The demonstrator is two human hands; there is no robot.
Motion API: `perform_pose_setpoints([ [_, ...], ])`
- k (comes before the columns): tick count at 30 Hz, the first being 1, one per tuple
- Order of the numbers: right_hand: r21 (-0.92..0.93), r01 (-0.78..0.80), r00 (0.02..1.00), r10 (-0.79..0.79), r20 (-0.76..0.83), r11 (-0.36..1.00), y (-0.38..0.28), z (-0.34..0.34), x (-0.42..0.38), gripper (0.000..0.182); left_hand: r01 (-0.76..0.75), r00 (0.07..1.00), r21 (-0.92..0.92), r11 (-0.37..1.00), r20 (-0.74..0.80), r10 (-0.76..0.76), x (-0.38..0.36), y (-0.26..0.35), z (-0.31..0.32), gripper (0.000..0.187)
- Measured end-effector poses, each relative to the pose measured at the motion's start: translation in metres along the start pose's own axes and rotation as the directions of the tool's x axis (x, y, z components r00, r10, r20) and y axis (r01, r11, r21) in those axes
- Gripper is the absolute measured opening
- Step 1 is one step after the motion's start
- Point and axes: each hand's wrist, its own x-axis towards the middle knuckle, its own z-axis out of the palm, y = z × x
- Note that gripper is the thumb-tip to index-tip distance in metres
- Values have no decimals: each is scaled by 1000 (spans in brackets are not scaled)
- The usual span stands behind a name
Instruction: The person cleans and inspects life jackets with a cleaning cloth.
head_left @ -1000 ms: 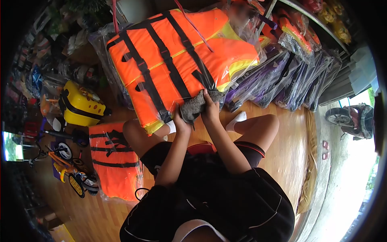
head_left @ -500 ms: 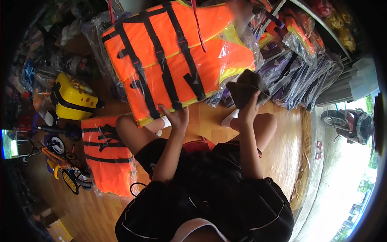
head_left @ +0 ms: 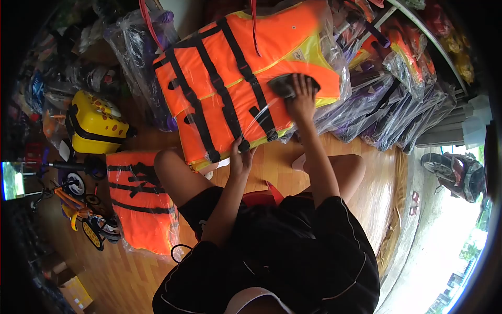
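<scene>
An orange life jacket [head_left: 240, 99] with yellow trim and black buckled straps is propped up before me, in clear plastic. My left hand [head_left: 242, 161] grips its lower edge, thumb on the front and fingers behind. Under my right hand [head_left: 301, 104] is a dark cloth [head_left: 282, 87], pressed against the jacket's right part near the yellow trim. The fingers of that hand lie extended over the cloth. Another orange life jacket [head_left: 141, 225], wrapped in plastic, lies on the floor to my left.
Left of me are a yellow suitcase [head_left: 97, 125] and a small orange bike [head_left: 78, 206]. Plastic-wrapped goods [head_left: 387, 110] are stacked at the right back, beside a metal rack. A motorbike [head_left: 460, 175] stands outside at far right. Wooden floor [head_left: 334, 251] surrounds me.
My right hand has brought the cloth from in front of the jacket's lower right corner up and left onto its surface. The jacket and my left hand have shifted slightly right.
</scene>
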Motion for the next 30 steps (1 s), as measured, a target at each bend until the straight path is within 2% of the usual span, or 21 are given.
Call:
perform_pose_setpoints([
  [3, -14, -171, 971, 167, -169, 985, 48, 9, 22, 67, 9, 1000, -37, 999, -10, -9, 4, 0, 2, 39],
  [5, 20, -308, 938, 307, -158, 951, 81, 14, 32, 66, 20, 1000, -69, 997, -18, -21, 4, -1, 3, 40],
  [6, -35, -322, 920, 305, -245, 946, 94, 19, 37, 60, 22, 1000, -62, 998, -20, -23, 4, -1, 3, 41],
  [7, -39, -322, 922, 303, -242, 946, 101, 16, 40, 60, 21, 999, -57, 998, -23, -23, 4, 0, 3, 42],
  [8, 227, -471, 856, 504, -118, 853, 104, 7, 46, 53, 20, 999, -61, 998, -27, -21, 3, -1, 2, 42],
  [9, 449, -598, 761, 646, 57, 664, 105, -1, 52, 47, 32, 999, -72, 997, -41, -35, 3, -1, 2, 42],
  [10, 605, -249, 786, 523, -330, 756, 88, -11, 52, 34, 40, 998, -86, 996, -53, -45, 4, -2, 2, 42],
  [12, 794, -173, 860, 482, -167, 583, 13, -65, 41, 37, 39, 997, -104, 994, -57, -45, 4, -4, 7, 42],
  [13, 940, -122, 835, 545, -77, 319, -1, -36, 29, 23, 51, 997, -110, 993, -56, -57, 3, -4, 8, 42],
  [14, 721, -140, 989, 122, 77, 679, -5, -27, 14, 47, 52, 996, -108, 993, -61, -59, 3, -5, 6, 42],
  [15, 516, 298, 922, -101, -375, 803, -37, -11, 5, 50, 55, 997, -118, 992, -51, -61, 4, -5, 4, 42],
  [16, 315, 442, 895, -434, -102, 840, -48, -14, 2, 57, 55, 997, -128, 990, -38, -61, 6, -5, 1, 43],
  [17, 317, 441, 896, -431, -106, 839, -48, -9, 5, 57, 54, 998, -122, 991, -37, -59, 8, -5, -4, 43],
  [19, 160, 508, 809, -532, 248, 846, -48, 9, 13, 55, 51, 996, -90, 995, -69, -57, 10, -3, -14, 42],
  [20, 75, 534, 810, -535, 240, 842, -41, 15, 21, 52, 44, 996, -82, 996, -69, -50, 12, -3, -13, 42],
  [21, 83, 533, 811, -536, 234, 842, -34, 20, 26, 52, 52, 997, -84, 995, -59, -57, 14, -4, -12, 40],
  [23, 75, 631, 754, -633, 177, 772, -21, 21, 38, 52, 58, 997, -88, 994, -51, -63, 14, -3, -10, 39],
  [25, 50, 626, 762, -624, 174, 778, 1, 16, 58, 52, 67, 995, -87, 994, -70, -74, 15, -4, -8, 37],
  [27, -13, 534, 840, -529, 117, 845, 28, 9, 75, 53, 74, 994, -98, 992, -71, -81, 14, -5, -5, 37],
  [29, -95, 380, 924, -382, -4, 920, 52, 2, 85, 49, 79, 994, -103, 992, -69, -86, 13, -4, -6, 37],
  [30, 52, 238, 959, -226, -172, 970, 73, 12, 89, 44, 79, 993, -114, 990, -73, -88, 12, -4, -7, 37],
])
